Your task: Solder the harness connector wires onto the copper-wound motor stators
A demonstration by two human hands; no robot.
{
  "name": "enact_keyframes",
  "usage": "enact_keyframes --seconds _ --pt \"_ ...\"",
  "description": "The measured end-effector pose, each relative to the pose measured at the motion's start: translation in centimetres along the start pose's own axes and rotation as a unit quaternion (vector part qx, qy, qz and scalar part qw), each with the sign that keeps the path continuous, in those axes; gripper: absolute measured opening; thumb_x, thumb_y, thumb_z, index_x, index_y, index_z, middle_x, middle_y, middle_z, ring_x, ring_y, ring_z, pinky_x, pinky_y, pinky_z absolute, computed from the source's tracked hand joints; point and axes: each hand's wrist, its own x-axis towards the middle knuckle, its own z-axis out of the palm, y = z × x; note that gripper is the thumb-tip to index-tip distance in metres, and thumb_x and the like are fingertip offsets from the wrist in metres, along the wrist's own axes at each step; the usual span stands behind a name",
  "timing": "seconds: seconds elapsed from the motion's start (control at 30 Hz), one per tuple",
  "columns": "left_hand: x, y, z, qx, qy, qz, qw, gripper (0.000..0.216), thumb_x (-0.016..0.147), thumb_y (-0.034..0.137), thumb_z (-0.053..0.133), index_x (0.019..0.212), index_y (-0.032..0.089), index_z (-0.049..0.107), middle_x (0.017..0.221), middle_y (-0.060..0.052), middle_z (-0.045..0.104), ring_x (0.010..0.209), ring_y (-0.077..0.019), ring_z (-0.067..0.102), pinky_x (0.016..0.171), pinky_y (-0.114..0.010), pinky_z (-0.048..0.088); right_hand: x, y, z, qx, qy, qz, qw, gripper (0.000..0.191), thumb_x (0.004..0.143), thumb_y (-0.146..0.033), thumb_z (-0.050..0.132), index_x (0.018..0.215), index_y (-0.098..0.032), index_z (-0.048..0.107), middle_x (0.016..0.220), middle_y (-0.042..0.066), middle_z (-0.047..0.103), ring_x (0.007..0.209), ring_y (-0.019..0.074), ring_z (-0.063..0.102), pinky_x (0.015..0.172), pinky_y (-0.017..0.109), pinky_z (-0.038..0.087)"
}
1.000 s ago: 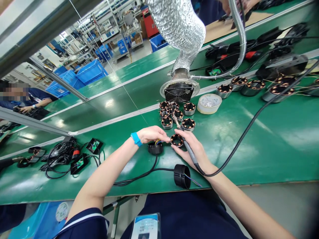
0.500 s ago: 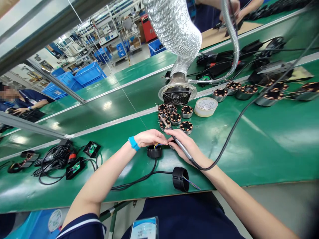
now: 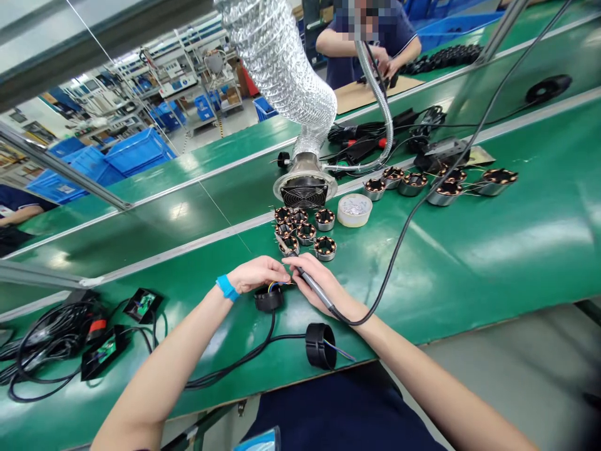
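Observation:
My left hand (image 3: 258,274), with a blue wristband, pinches coloured wires that rise from a black ring housing (image 3: 268,299) on the green bench. My right hand (image 3: 319,282) is closed round a soldering iron (image 3: 307,280), its tip pointing up and left toward a cluster of copper-wound stators (image 3: 303,229). The stator my right hand held is hidden under the fingers. A second black ring housing (image 3: 320,346) lies near the bench's front edge, joined by a black cable.
A fume fan (image 3: 305,188) on a silver duct (image 3: 282,62) stands behind the stators, beside a white tub (image 3: 355,209). More stators (image 3: 441,181) lie at the right. Black cables and circuit boards (image 3: 101,351) lie at the left. Another person (image 3: 370,44) works across the line.
The view has swung up and to the right. My right hand has closed over the stator and met my left hand at the wires; the iron's tip now points further left.

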Motion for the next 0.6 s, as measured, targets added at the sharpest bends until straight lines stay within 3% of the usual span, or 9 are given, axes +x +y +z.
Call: enact_keyframes --seconds 0.2,0.4,0.6 --pt "-0.18 0.37 0.47 -0.035 -0.008 -0.021 0.999 0.045 0.055 0.047 0.091 0.064 0.013 0.063 0.06 0.003 0.054 0.053 -0.0057 0.037 0.052 -0.021 0.024 -0.11 0.31 0.18 -0.011 0.009 -0.012 1.0 0.044 0.1 -0.011 0.044 0.14 -0.027 0.052 0.11 0.008 0.058 0.101 0.0178 0.062 0.093 0.034 0.056" --pt "-0.58 0.45 0.34 -0.015 -0.045 -0.03 0.998 0.046 0.063 0.055 0.086 0.074 0.011 0.073 0.068 -0.003 0.063 0.057 -0.0074 0.046 0.054 -0.022 0.028 -0.2 -0.11 0.12 -0.035 0.034 0.003 0.999 0.04 0.099 -0.011 0.047 0.136 -0.025 0.055 0.108 0.007 0.058 0.099 0.0173 0.063 0.092 0.032 0.056" --pt "-0.56 -0.03 0.45 -0.036 0.001 -0.016 0.999 0.042 0.058 0.047 0.09 0.066 0.012 0.07 0.06 0.001 0.057 0.053 -0.0054 0.04 0.051 -0.021 0.025 -0.34 -0.22 0.17 -0.046 0.036 0.014 0.998 0.04 0.098 -0.012 0.051 0.135 -0.027 0.056 0.106 0.006 0.058 0.096 0.0184 0.062 0.09 0.034 0.056"
